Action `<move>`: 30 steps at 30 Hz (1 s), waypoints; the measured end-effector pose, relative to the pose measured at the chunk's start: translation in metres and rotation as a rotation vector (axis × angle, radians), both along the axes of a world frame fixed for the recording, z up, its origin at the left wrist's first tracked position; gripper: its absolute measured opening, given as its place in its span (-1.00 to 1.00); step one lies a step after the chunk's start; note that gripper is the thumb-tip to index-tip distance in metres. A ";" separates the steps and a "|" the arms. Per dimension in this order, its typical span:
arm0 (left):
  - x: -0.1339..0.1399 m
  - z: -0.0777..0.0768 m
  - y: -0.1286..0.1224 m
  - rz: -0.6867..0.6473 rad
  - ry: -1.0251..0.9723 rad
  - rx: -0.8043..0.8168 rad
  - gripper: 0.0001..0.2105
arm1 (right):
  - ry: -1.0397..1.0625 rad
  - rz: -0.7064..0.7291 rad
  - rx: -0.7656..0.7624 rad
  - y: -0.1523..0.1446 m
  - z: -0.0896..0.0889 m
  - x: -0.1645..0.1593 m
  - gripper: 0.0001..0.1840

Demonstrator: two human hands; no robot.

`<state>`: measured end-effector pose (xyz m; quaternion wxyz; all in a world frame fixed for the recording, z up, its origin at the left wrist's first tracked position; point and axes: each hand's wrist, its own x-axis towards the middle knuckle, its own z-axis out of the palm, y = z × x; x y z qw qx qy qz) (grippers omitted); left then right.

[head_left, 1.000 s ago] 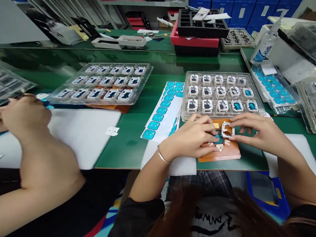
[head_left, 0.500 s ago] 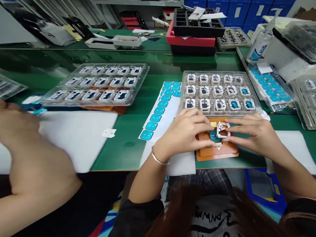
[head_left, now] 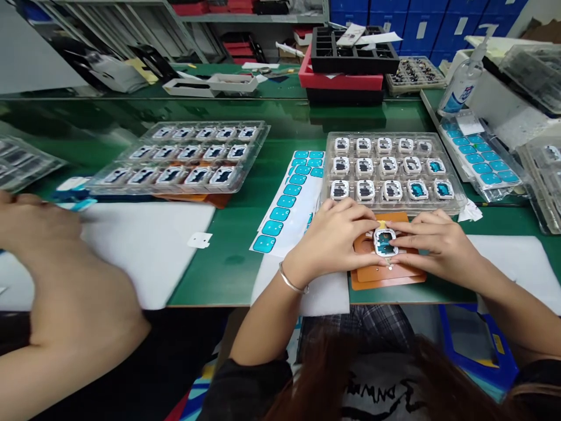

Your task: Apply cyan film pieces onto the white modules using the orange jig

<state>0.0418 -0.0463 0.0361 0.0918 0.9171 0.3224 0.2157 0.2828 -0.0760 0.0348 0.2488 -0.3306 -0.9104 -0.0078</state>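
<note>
A small white square frame [head_left: 379,250], rounded at the corners, lies over an orange plate [head_left: 366,279] close to the table's front edge. Teal film shows through the frame's opening. My left hand [head_left: 328,241] holds the frame's left side, thumb low and fingers high. From the right, my right hand [head_left: 432,242] grips the same frame, with its fingertips on the edge and thumb near the lower corner. Just behind my hands stands a clear plastic tray [head_left: 325,196] of similar white frames, a few with teal film inside.
Sheets of teal stickers [head_left: 280,217] lie left of my hands. Another clear tray [head_left: 258,153] of frames stands further left, beside a co-worker's arm [head_left: 83,280]. Behind are stacked black and red trays [head_left: 339,80] and a pump bottle [head_left: 459,88] at the right.
The white frame has moved left and down from its tilted place beside the teal film, and now lies over it. My right hand has moved left with it.
</note>
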 end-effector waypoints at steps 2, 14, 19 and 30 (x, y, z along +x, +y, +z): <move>0.000 0.000 0.000 -0.001 0.017 0.018 -0.51 | -0.009 -0.014 -0.014 0.000 0.000 0.000 -0.76; 0.001 0.000 0.000 -0.006 0.044 0.063 -0.51 | 0.009 -0.006 -0.055 0.003 -0.004 0.000 -0.82; 0.001 0.000 0.002 -0.017 0.048 0.088 -0.50 | -0.037 0.019 -0.070 0.006 -0.004 0.004 -0.78; 0.002 -0.002 0.003 -0.056 0.068 0.256 -0.52 | 0.084 0.078 -0.245 0.014 -0.004 0.008 -0.77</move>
